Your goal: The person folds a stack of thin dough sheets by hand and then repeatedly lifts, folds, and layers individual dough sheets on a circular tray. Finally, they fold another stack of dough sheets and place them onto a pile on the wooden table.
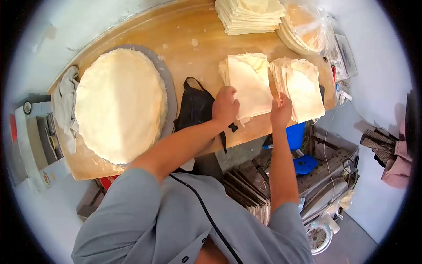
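Observation:
A stack of thin, pale, dough-like sheets (250, 88) lies near the front edge of the wooden table, its edges uneven and one corner creased on top. My left hand (225, 106) is closed on the stack's left edge, the fingertips partly hidden. At the lower right corner of the same stack, my right hand (281, 110) is closed with thumb and fingers together. Just right of it lies a second stack of sheets (305, 90), its left side fanned out. A black cloth bag with a strap (193, 103) rests beside my left hand.
On the left of the table (193, 33) stands a large round pile of pale sheets (121, 105) on a grey round board. A taller stack (249, 16) and a plastic-wrapped round pile (307, 28) sit at the back. Below are a blue stool (304, 163) and a fan (317, 237).

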